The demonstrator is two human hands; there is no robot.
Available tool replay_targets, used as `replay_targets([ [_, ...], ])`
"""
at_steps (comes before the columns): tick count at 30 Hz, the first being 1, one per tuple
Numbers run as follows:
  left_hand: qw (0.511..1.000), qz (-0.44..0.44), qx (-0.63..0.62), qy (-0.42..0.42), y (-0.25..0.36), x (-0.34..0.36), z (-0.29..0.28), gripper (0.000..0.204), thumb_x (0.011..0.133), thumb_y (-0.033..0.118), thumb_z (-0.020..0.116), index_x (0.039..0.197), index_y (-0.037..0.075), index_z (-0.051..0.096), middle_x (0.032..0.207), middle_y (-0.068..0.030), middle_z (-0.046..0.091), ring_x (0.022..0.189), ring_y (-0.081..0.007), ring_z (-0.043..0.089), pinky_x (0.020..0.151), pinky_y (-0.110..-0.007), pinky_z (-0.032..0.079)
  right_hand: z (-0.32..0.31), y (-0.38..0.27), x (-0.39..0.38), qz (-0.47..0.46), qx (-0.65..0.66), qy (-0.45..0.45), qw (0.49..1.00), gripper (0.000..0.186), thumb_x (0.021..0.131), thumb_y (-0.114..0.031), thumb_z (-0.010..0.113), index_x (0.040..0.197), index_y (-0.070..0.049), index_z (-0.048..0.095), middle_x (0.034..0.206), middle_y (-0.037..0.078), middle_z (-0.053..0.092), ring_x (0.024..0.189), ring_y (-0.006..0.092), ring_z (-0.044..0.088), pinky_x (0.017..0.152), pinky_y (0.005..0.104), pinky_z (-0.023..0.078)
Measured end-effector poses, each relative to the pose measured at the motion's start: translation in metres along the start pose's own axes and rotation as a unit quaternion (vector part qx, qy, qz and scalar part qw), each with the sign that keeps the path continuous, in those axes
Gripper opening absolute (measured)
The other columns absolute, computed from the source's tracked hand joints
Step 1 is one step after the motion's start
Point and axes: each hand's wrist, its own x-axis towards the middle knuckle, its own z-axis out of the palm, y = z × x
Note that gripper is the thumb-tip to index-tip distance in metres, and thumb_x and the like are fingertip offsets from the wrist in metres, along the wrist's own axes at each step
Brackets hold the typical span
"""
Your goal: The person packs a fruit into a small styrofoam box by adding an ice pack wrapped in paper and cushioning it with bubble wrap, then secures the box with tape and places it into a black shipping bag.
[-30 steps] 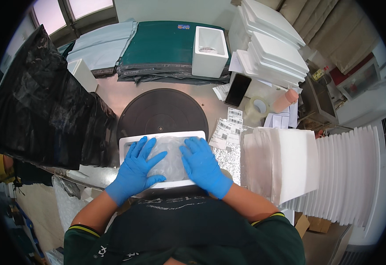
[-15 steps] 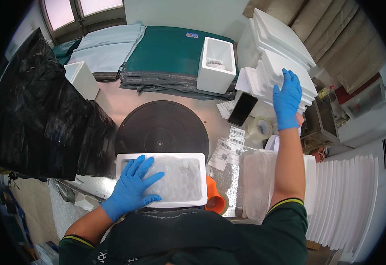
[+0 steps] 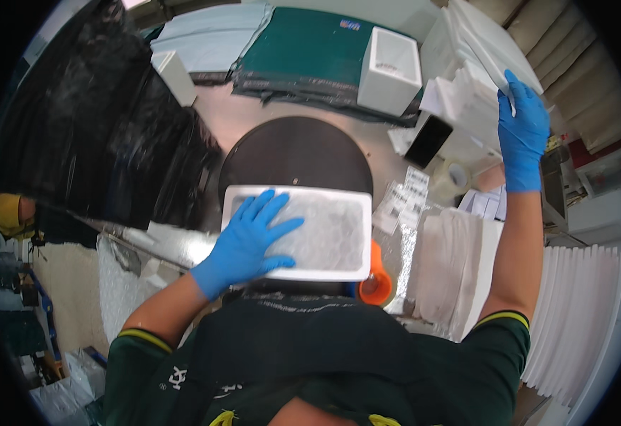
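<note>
A white foam box [image 3: 359,272] filled with clear bubble wrap [image 3: 328,234] sits in front of me, over the near part of a black round turntable [image 3: 293,150]. My left hand [image 3: 248,243], in a blue glove, rests on the wrap at the box's left side with fingers spread. At the far right my gloved right hand [image 3: 524,138] reaches up to a stack of white foam lids. Its fingers are closed over the edge of a foam lid [image 3: 492,44]; part of the grip is hidden.
An orange tape dispenser [image 3: 376,284] stands right of the box. Beyond lie label sheets [image 3: 404,200], a phone [image 3: 428,140] and a tape roll [image 3: 452,177]. Another foam box [image 3: 390,82] stands on green bags [image 3: 310,53]. Black plastic [image 3: 90,128] rises at left.
My right hand has moved from above the foam stack to a lid's edge and closed on it. My left hand stays on the bubble wrap. The whole view has shifted.
</note>
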Motion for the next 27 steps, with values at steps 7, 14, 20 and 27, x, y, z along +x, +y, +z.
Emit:
replay_targets([
  [7,0.973,-0.034,-0.226,0.023,-0.002,-0.008,0.008,0.059,0.083,0.039,0.065,0.129,0.004,0.051,0.131,-0.017,0.05,0.125,-0.0317,0.044,0.108,-0.043,0.03,-0.11,-0.202,-0.072,-0.11,0.342,-0.213,0.908,0.043,0.075,-0.024,0.072,0.113,-0.008,0.061,0.109,0.012,0.061,0.094,0.0297,0.058,0.085,0.0369,0.045],
  [14,0.99,0.1,0.023,0.102,-0.019,-0.008,0.028,0.061,0.087,0.039,0.057,0.138,0.008,0.042,0.143,-0.0164,0.038,0.134,-0.0325,0.034,0.111,-0.044,0.024,-0.027,-0.172,-0.168,0.369,0.423,-0.397,0.726,0.065,0.081,-0.044,0.066,0.127,-0.001,0.049,0.118,0.023,0.057,0.107,0.0343,0.058,0.093,0.0382,0.044],
  [20,0.989,0.079,0.074,0.104,-0.021,-0.02,0.031,0.07,0.086,0.041,0.056,0.143,0.007,0.034,0.146,-0.0155,0.034,0.137,-0.0316,0.028,0.11,-0.045,0.023,-0.075,-0.226,-0.178,0.39,0.324,-0.372,0.777,0.069,0.084,-0.046,0.062,0.133,-0.002,0.043,0.116,0.024,0.06,0.105,0.0329,0.061,0.091,0.0383,0.046],
  [27,0.987,0.096,0.089,0.088,-0.02,-0.025,0.036,0.058,0.091,0.036,0.054,0.136,0.003,0.039,0.137,-0.014,0.045,0.124,-0.0278,0.045,0.104,-0.04,0.034,-0.058,-0.264,-0.185,0.368,0.246,-0.272,0.854,0.057,0.09,-0.04,0.053,0.135,-0.007,0.042,0.128,0.021,0.051,0.108,0.0349,0.058,0.089,0.0424,0.047],
])
